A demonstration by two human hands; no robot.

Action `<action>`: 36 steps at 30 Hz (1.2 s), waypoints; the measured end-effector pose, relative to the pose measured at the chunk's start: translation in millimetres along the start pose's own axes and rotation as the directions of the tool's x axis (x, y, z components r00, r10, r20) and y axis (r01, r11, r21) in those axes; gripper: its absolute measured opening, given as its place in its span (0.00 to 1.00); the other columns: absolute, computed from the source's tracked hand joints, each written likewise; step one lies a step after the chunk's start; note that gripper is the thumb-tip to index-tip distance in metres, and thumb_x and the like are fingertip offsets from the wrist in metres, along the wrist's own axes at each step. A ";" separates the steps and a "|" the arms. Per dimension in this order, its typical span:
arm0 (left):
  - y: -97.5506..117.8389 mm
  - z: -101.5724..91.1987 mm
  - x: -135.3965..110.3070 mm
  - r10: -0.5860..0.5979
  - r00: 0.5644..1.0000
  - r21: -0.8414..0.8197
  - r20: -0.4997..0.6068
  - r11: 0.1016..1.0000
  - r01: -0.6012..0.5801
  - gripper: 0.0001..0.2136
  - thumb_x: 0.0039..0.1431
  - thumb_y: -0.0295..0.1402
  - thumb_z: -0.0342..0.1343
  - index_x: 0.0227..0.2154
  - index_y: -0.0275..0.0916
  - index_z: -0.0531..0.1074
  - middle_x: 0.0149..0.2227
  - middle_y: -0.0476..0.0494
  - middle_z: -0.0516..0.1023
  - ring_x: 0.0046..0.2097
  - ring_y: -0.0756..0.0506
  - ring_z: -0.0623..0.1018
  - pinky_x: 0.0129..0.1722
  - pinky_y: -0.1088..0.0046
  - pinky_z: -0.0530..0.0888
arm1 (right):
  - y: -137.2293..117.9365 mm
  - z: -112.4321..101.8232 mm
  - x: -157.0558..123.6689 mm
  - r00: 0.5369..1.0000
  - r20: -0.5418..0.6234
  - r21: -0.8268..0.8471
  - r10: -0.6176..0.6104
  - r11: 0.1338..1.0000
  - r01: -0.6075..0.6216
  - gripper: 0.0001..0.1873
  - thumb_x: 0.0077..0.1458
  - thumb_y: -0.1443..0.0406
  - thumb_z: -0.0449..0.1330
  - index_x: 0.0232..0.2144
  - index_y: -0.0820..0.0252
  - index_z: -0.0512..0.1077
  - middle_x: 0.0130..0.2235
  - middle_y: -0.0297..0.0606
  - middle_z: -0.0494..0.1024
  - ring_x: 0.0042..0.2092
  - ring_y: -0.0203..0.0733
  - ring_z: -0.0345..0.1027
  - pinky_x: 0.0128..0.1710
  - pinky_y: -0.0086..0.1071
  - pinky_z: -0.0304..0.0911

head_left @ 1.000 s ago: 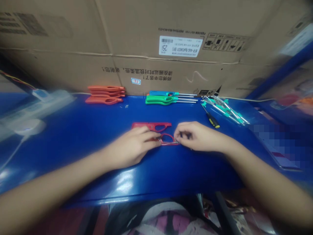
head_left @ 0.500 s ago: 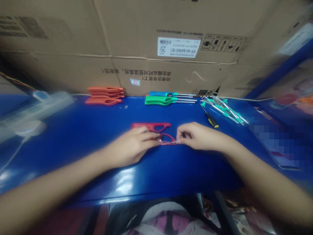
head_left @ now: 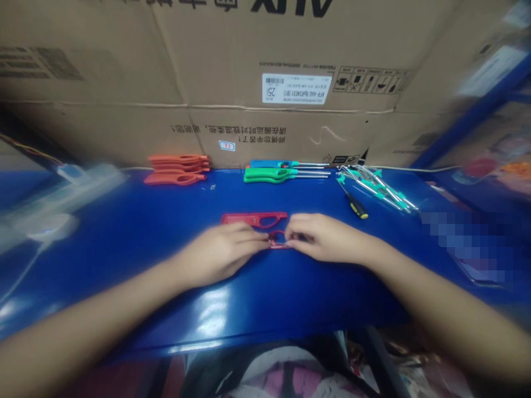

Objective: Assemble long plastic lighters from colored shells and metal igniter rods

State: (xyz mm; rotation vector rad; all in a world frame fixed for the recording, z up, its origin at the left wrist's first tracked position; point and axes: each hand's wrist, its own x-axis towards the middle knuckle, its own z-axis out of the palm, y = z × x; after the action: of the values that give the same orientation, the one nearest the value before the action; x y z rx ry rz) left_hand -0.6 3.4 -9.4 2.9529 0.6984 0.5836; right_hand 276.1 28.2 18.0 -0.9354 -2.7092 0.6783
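Note:
A red lighter casing half (head_left: pixel 281 247) with an open trigger loop lies on the blue table between my hands. My left hand (head_left: pixel 224 251) is closed over its left part, which the fingers hide. At its right end, the fingertips of my right hand (head_left: pixel 317 236) pinch a thin pale wire (head_left: pixel 279 244) along the casing's near edge; blur hides the exact grip. Just behind, a second red casing half (head_left: pixel 254 219) rests on the table, partly covered by my left fingers.
Orange casings (head_left: pixel 178 178) are stacked at the back left. Green and blue lighters with metal tubes (head_left: pixel 267 175) lie at the back centre. Right of them are loose tubes with teal parts (head_left: pixel 379 190), a screwdriver (head_left: pixel 357 207) and a pixelated phone (head_left: pixel 477 265). A cardboard wall (head_left: pixel 124 121) stands behind.
My right hand has moved left along the red casing, nearer my left hand. The left hand stays on the casing, and the view has tilted slightly upward.

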 end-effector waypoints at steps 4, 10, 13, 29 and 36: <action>2.5 -4.7 0.6 -0.093 0.995 -0.043 0.045 0.995 0.095 0.16 0.71 0.30 0.50 0.56 0.43 0.74 0.50 0.42 0.82 0.51 0.43 0.80 0.51 0.64 0.79 | 1.8 -0.9 0.8 1.000 -0.014 -0.019 -0.017 1.000 0.017 0.06 0.64 0.67 0.57 0.37 0.60 0.75 0.39 0.39 0.76 0.38 0.39 0.68 0.36 0.31 0.59; 1.8 -12.7 2.5 -0.119 0.988 -0.134 0.103 0.982 0.132 0.17 0.71 0.29 0.50 0.58 0.44 0.73 0.54 0.42 0.80 0.53 0.44 0.80 0.54 0.66 0.78 | 1.8 -0.5 0.9 0.999 -0.014 -0.060 -0.032 0.998 0.031 0.07 0.64 0.67 0.56 0.37 0.60 0.75 0.39 0.39 0.76 0.38 0.39 0.69 0.36 0.31 0.59; -2.7 -10.0 0.1 -0.080 0.994 -0.169 0.069 0.981 0.091 0.16 0.70 0.28 0.51 0.57 0.43 0.74 0.54 0.43 0.80 0.54 0.44 0.80 0.56 0.66 0.77 | 2.1 0.8 0.3 0.999 -0.024 -0.103 -0.045 0.994 0.042 0.08 0.65 0.66 0.56 0.36 0.60 0.75 0.38 0.38 0.76 0.37 0.39 0.69 0.36 0.31 0.59; -3.1 -4.9 -2.1 -0.101 0.993 -0.048 0.067 0.993 0.104 0.18 0.70 0.28 0.48 0.60 0.46 0.70 0.62 0.44 0.73 0.61 0.41 0.74 0.59 0.59 0.75 | 122.7 -50.0 -16.8 0.680 -0.577 -0.324 0.453 0.637 -0.699 0.22 0.57 0.71 0.54 0.52 0.58 0.77 0.48 0.50 0.74 0.51 0.57 0.65 0.52 0.44 0.62; -6.3 -2.1 -3.2 -0.112 0.989 -0.030 0.101 0.993 0.115 0.20 0.70 0.29 0.48 0.62 0.47 0.68 0.64 0.44 0.70 0.63 0.40 0.71 0.61 0.56 0.73 | 149.0 -54.4 -25.3 0.624 -0.493 -0.322 0.606 0.540 -0.778 0.28 0.54 0.71 0.58 0.55 0.44 0.77 0.55 0.48 0.70 0.54 0.60 0.61 0.50 0.49 0.63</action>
State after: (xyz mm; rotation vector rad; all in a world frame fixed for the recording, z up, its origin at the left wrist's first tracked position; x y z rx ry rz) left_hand -6.6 7.5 -9.5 2.8631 0.8303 0.4334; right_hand 393.1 135.5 -6.9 -2.1289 -2.1392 -0.1678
